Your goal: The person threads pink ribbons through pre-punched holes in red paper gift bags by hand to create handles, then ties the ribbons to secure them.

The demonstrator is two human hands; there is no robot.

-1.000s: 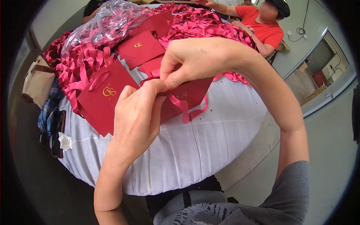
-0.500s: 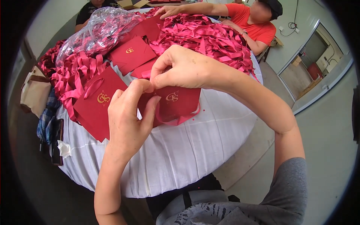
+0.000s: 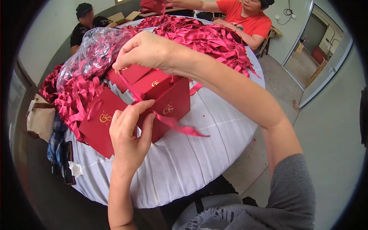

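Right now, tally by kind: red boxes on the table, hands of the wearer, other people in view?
Red boxes with a gold emblem: 4, counting the held box, a flat one and two behind
Wearer's hands: 2, left hand, right hand
Other people: 2, orange shirt, dark shirt
Total: 8

Left hand [image 3: 128,140] raised from the lower edge, palm away, fingers [image 3: 132,115] curled forward in a pinch; right hand [image 3: 147,51] higher, forearm crossing diagonally, fingertips pinched downward at left.
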